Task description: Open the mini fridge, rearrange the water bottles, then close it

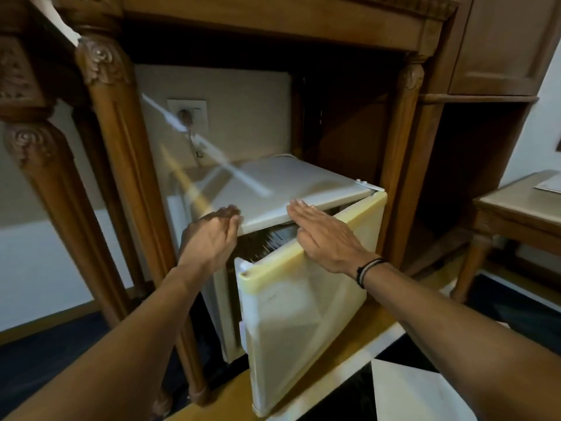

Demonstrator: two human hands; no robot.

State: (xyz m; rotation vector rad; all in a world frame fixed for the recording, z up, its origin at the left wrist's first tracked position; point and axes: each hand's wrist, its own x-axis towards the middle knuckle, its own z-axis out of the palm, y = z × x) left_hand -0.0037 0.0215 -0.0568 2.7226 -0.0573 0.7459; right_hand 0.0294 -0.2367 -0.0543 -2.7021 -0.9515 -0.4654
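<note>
Two hands at mini fridge: we see door ajar, left hand and right hand flat, grip spread, holding nothing; bottles unseen, stage unclear.

**Carved wood furniture, wall socket, side table**

Carved wooden columns with scroll capitals, framing a dark wooden alcove. On the beige back wall, a white socket with a plug and hanging cable. At far right, a small wooden side table carrying a paper. Below, a dark floor with a pale tile.
</note>
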